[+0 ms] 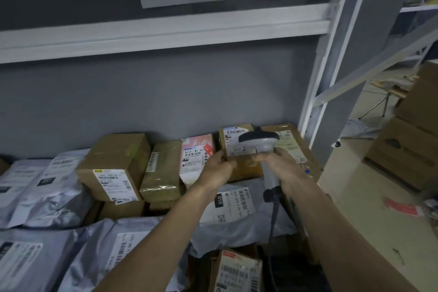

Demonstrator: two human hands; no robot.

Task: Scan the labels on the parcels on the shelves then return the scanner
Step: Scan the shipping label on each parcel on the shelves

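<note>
While a white steel shelf frame point(166, 31) is spanning the grey back wall, its lower level is carrying a crowded heap of parcels, which is serving as the landmark for everything else. At least five silver-grey plastic mailer bags point(42, 194) are lying across the heap's left and front, and about six brown cardboard boxes point(116, 161) are standing along the back of the heap, packed edge to edge with no free gaps between them. One pink-and-white labelled packet point(195, 156) is standing upright among those boxes. A small brown carton with a white barcode label point(233, 147) is sitting toward the heap's back right, marked by hand "3-2". The left hand point(219, 168) is gripping that carton's lower left corner, fingers curled round its edge. The right hand point(282, 168) is clamped around the handle of one grey handheld barcode scanner point(259, 143), whose dark head is hovering right over the carton's label. Its dark cable point(273, 225) is trailing down over the heap's front. Open floor is lying to the heap's right, beyond the frame's upright post.
</note>
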